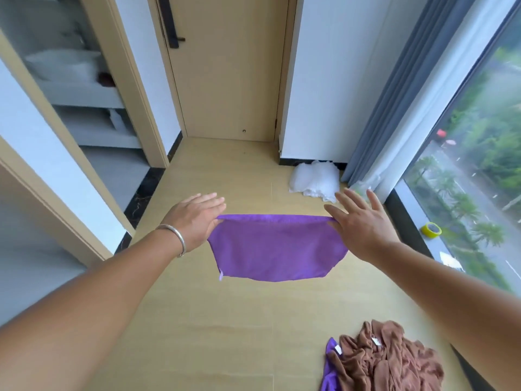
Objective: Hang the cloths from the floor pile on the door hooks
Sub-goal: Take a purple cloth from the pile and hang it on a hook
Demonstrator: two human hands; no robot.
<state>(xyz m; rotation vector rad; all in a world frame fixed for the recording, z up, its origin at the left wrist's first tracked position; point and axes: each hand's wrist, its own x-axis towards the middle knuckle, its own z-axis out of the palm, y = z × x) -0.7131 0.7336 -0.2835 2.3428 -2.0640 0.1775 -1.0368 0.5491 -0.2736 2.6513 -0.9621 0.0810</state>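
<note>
Left hand: your left hand [197,221] pinches the upper left corner of the purple cloth [277,248] between thumb and palm side, the other fingers stretched out straight.
Right hand: your right hand [358,221] pinches the upper right corner the same way, fingers splayed; your two hands are well apart, with the top hem pulled taut between them.
Cloth position: the purple cloth hangs in the air in front of you, above the wooden floor [225,320], between you and the door [228,66].
Pile: brown cloths [392,359] with another purple one [329,368] tucked under them lie on the floor at your lower right.
Handling: it looks light, thin and limp, so it will sag and fold wherever you are not holding it; it should not slip.
Where to hold: keep to the top hem corners, or bunch the middle of the hem to loop it over a hook.
Hooks: you cannot see any hooks here; only the door's lower part and dark handle [170,24] show.
</note>
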